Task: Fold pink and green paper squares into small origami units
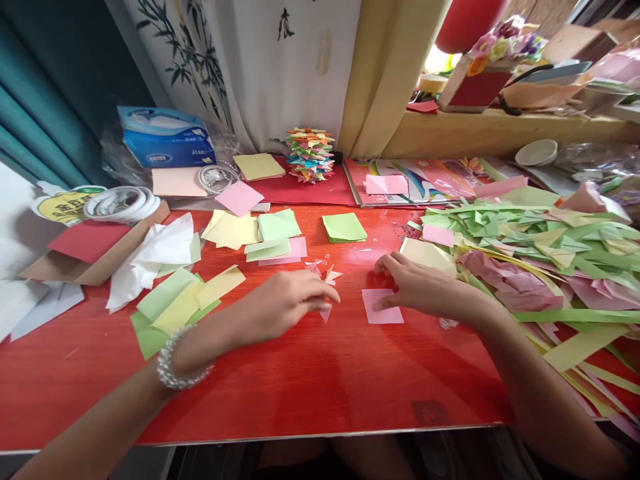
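Note:
My left hand (290, 300), a beaded bracelet at its wrist, hovers over the table with loosely bent fingers. Just below its fingertips a small folded pink paper piece (325, 313) shows in part; the rest is hidden by the fingers. Small folded orange and pink pieces (331, 275) lie right behind that hand. My right hand (417, 283) is open, its thumb touching or just above a flat pink paper square (375, 308), the fingers curved apart. Beyond the right hand lies a cream paper sheet (427, 257), partly covered by it.
A green paper stack (345, 228) sits mid-table, with yellow sheets (230, 229) to its left. Folded green strips (540, 233) heap up at the right. A colourful folded-paper tower (310, 155) stands at the back. Tape rolls (117, 203) and a blue tissue pack (167, 140) are at left.

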`<state>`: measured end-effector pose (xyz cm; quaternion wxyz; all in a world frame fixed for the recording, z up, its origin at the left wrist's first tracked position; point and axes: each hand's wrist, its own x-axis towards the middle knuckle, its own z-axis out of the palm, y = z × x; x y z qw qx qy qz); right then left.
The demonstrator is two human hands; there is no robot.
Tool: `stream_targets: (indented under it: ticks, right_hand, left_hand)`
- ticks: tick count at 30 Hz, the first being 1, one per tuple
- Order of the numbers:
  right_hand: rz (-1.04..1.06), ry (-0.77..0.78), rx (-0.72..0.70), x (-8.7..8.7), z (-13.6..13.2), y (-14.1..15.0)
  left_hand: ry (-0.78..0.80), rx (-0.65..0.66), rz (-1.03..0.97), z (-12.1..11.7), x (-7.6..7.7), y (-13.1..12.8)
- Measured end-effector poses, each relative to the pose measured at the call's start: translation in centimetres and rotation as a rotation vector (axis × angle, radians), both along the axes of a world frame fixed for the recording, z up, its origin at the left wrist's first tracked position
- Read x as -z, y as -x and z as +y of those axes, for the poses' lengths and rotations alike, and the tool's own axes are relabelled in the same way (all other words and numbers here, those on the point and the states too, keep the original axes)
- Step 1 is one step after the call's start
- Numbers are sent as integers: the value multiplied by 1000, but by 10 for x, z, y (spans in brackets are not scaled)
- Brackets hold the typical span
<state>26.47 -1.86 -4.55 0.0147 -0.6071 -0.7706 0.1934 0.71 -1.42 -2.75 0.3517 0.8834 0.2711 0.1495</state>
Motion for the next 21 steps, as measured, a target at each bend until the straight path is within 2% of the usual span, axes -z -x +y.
stream_targets:
  ticks: [3, 5, 8, 10, 11, 14, 16, 19, 21]
  right_hand:
    - [43, 71, -98, 7, -1, 0]
    - [106, 80, -143, 8, -2, 8]
    - [279, 96, -98, 3, -5, 24]
    - [514, 146, -12, 0, -8, 36]
    - [659, 160, 40, -1, -11, 41]
    - [1004, 223, 96, -3, -17, 54]
    - [1119, 241, 142, -4, -19, 58]
    - [1190, 284, 181, -6, -20, 57]
    - [1220, 320, 182, -6, -20, 55]
  left_hand:
    - [-173, 57, 145, -3, 18, -7]
    - [-258, 33, 130, -2, 24, -9]
    - [-241, -198, -30, 1, 19, -8]
    - [-150, -369, -104, 1, 10, -7]
    - [-81, -405, -115, 0, 7, -7]
    - [160, -347, -126, -5, 2, -9]
    - [276, -371, -229, -7, 5, -11]
    - [402, -524, -442, -8, 12, -14]
    - [444, -564, -505, -8, 15, -14]
